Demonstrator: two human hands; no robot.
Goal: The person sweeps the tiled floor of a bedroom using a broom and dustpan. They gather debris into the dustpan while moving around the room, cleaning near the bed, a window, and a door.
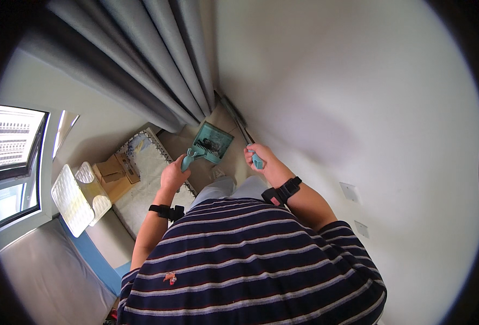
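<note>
My left hand (pixel 174 175) is closed on the teal handle of a long-handled dustpan (pixel 224 142), whose pan lies near the floor ahead of me. Dark dust and hair are in the pan, beside its row of comb teeth. In my right hand (pixel 261 156) is the teal grip of a broom (pixel 233 109). Its dark bristle head reaches into the corner between the curtain and the white wall. Both wrists wear black straps.
Grey curtains (pixel 142 61) hang at the upper left. A white wall (pixel 345 101) rises on the right. At left are a low surface with a patterned edge (pixel 154 178), an opened cardboard box (pixel 115 174), a white ridged plastic panel (pixel 72 201), a window (pixel 14 142) and a grey cushion (pixel 52 272).
</note>
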